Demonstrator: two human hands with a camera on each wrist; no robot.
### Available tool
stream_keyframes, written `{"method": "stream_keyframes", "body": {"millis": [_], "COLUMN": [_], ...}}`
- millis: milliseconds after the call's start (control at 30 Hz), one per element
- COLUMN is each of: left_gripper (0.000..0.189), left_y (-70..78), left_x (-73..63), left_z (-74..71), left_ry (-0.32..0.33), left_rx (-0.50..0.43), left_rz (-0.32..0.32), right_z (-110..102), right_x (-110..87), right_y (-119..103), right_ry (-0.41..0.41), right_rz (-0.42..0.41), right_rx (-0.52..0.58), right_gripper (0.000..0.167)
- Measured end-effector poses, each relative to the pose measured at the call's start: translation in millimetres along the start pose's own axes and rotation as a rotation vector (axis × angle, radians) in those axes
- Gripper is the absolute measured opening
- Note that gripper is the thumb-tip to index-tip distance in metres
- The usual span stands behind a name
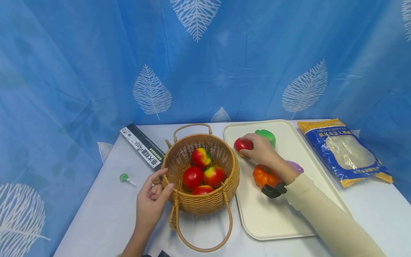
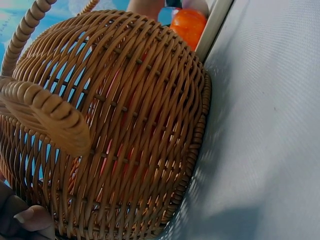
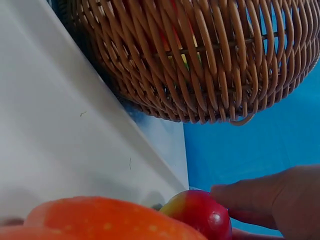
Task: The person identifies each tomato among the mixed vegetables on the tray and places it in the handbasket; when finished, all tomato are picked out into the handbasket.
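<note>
A round wicker basket [image 1: 202, 205] stands mid-table with several red and yellow apples [image 1: 193, 178] inside. My left hand [image 1: 153, 196] holds the basket's left rim with thumb and forefinger, the other fingers curled; only part of this hand [image 2: 27, 220] shows in the left wrist view. Over the back left of the cream tray [image 1: 269, 221], my right hand [image 1: 261, 148] grips a red apple [image 1: 243, 145] between thumb and fingers. That apple [image 3: 197, 212] shows a yellow patch in the right wrist view. An orange pumpkin [image 1: 265, 175] lies below my right wrist.
Also on the tray are a green pepper-like piece [image 1: 266, 136] and a purple piece [image 1: 294, 166], partly hidden by the arm. A blue and yellow pasta bag [image 1: 348, 151] lies to the right. A black and white pasta box [image 1: 142, 145] and a green lollipop [image 1: 124, 177] lie left.
</note>
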State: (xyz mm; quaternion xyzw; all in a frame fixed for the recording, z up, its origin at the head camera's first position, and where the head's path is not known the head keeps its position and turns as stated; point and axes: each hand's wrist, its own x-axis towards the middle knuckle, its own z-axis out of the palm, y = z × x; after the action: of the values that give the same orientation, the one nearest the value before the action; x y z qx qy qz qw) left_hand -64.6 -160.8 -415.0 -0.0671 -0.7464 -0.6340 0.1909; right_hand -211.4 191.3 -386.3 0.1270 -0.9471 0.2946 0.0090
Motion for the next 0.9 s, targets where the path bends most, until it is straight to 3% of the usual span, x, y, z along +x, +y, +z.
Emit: {"method": "stream_keyframes", "body": {"millis": [467,900], "left_gripper": [0.045,0.045], "left_y": [0.0,1.9], "left_x": [-1.3,-1.4], "left_z": [0.6,0.3], "left_ry": [0.004,-0.006], "left_rx": [0.006,0.009], "left_rz": [-0.006,-0.009], "right_z": [4.2,-2.2], "right_x": [2.3,-2.8], "right_y": [3.3,0.3], "right_ry": [0.028,0.029], "right_rz": [-0.022,0.053], "right_rx": [-0.024,0.091], "right_gripper": [0.043,0.045]}}
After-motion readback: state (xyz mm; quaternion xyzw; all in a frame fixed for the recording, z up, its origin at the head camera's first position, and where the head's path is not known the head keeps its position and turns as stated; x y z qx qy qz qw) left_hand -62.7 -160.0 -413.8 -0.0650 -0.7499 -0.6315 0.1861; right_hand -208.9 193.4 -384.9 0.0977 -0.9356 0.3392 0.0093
